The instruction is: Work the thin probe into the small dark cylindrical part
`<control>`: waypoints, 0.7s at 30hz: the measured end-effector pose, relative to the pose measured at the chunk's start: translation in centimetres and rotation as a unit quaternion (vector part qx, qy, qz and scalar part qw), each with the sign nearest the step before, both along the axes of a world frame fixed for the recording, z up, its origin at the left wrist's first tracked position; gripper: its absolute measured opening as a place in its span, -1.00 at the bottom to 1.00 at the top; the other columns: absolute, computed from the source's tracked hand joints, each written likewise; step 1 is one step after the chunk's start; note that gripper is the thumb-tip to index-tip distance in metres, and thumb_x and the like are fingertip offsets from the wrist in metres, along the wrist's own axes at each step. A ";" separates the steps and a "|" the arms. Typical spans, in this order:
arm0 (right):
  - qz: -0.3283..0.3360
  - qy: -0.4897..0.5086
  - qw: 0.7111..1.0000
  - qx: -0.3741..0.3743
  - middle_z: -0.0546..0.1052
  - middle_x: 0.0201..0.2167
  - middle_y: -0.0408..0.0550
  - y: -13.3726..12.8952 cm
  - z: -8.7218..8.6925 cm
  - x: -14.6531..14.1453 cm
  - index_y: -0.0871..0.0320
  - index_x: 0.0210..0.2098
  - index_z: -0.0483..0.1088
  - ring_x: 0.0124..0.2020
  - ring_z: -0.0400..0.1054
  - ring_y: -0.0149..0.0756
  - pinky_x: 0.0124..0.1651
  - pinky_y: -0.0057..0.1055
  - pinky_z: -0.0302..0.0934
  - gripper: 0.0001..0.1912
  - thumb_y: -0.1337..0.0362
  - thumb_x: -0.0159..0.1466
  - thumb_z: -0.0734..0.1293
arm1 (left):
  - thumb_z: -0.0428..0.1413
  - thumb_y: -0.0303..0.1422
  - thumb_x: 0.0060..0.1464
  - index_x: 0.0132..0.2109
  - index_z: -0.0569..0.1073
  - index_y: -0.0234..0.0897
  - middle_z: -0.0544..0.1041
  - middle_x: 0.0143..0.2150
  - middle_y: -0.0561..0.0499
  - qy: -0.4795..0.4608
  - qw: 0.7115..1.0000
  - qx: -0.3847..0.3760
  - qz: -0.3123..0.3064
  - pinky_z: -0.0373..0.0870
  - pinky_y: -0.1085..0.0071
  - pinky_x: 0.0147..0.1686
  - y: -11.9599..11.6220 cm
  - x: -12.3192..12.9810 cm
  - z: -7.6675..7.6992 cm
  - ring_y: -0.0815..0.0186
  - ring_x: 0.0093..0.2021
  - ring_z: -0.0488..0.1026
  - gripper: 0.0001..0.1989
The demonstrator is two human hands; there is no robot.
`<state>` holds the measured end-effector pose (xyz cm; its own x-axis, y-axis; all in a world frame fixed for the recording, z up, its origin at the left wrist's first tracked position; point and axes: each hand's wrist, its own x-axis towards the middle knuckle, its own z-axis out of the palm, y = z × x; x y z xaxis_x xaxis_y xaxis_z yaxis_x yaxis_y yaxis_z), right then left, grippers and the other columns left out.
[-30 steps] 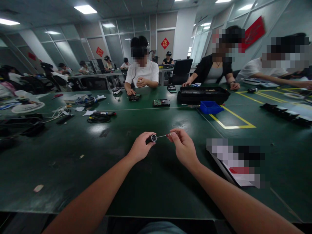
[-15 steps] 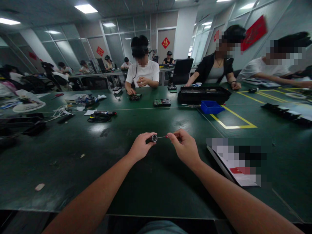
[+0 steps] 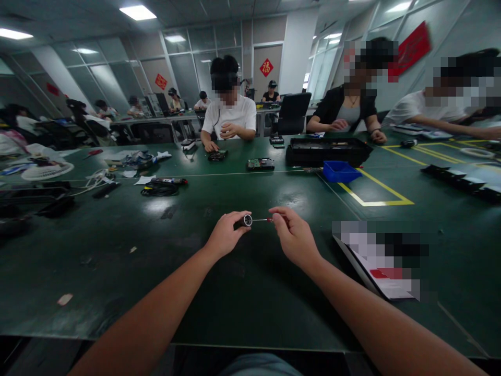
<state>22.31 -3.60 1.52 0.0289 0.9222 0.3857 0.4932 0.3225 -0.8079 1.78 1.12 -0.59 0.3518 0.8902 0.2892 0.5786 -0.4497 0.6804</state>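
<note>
At the far left of the green table [image 3: 129, 292], a white round grille [image 3: 47, 171] lies behind some black frames [image 3: 58, 199]. Next come a tangle of white cable [image 3: 94, 180] and a coil of black cable [image 3: 160, 188]. Nearer the middle, the left hand [image 3: 226, 234] grips a dark cylinder [image 3: 238, 225] between thumb and fingers — its pale-ringed end faces the camera, above the table. Across the table, a co-worker in a white shirt [image 3: 235, 117] has one hand at a small dark device [image 3: 217, 155]. A green circuit board [image 3: 261, 164] lies a little to its right. Between the hands, the thin shaft of a screwdriver [image 3: 270, 220] reaches the cylinder's right side; whether the tip touches it is too small to tell. The right hand [image 3: 293, 236] pinches the screwdriver's red end, fingers curled. Further right, a blue bin [image 3: 340, 172] sits in front of a long black tray [image 3: 329, 155], just beside yellow tape [image 3: 385, 203] — and nearer lies a pixelated booklet [image 3: 391, 290].
</note>
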 end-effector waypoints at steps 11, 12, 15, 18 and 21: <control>-0.006 0.165 0.986 -0.013 0.52 -0.34 -0.07 1.0 -1.2 -0.1 0.12 -0.13 0.41 -0.29 0.42 -0.23 -0.18 -0.27 0.30 -0.74 0.08 0.34 0.27 | 0.21 -0.43 0.15 0.13 0.49 -0.14 0.53 0.09 -0.05 0.019 1.000 -0.003 -0.015 0.27 0.11 0.19 -0.3 0.1 0.3 0.14 0.11 0.43 -0.61; 0.000 0.195 0.981 -0.019 0.52 -0.35 -0.07 1.2 -1.4 -0.1 0.13 -0.18 0.42 -0.29 0.42 -0.24 -0.17 -0.27 0.31 -0.73 0.06 0.33 0.28 | 0.22 -0.43 0.15 0.13 0.49 -0.14 0.53 0.09 -0.05 0.016 1.000 -0.002 -0.019 0.27 0.13 0.19 -0.3 0.1 0.3 0.14 0.11 0.43 -0.60; 0.008 0.307 0.950 -0.053 0.52 -0.37 -0.07 1.9 -1.6 -0.2 0.13 -0.26 0.44 -0.34 0.42 -0.26 -0.16 -0.25 0.34 -0.70 0.01 0.28 0.32 | 0.23 -0.44 0.13 0.15 0.48 -0.14 0.53 0.08 -0.04 -0.011 1.000 0.010 -0.024 0.29 0.19 0.18 -0.1 0.2 0.1 0.18 0.10 0.44 -0.58; 0.015 0.403 0.909 -0.100 0.51 -0.40 -0.07 2.4 -1.8 -0.2 0.12 -0.29 0.43 -0.38 0.43 -0.25 -0.18 -0.21 0.39 -0.72 0.01 0.24 0.35 | 0.22 -0.47 0.13 0.14 0.48 -0.16 0.53 0.08 -0.03 -0.043 0.998 0.025 -0.027 0.29 0.22 0.19 0.1 0.1 0.2 0.21 0.10 0.44 -0.58; 0.031 0.456 0.877 -0.151 0.49 -0.45 -0.06 2.6 -1.8 0.0 0.11 -0.35 0.40 -0.42 0.42 -0.24 -0.18 -0.15 0.42 -0.77 0.06 0.24 0.34 | 0.22 -0.47 0.13 0.14 0.49 -0.17 0.53 0.08 -0.03 -0.048 0.998 0.033 -0.026 0.29 0.22 0.19 0.3 0.0 0.4 0.21 0.11 0.44 -0.58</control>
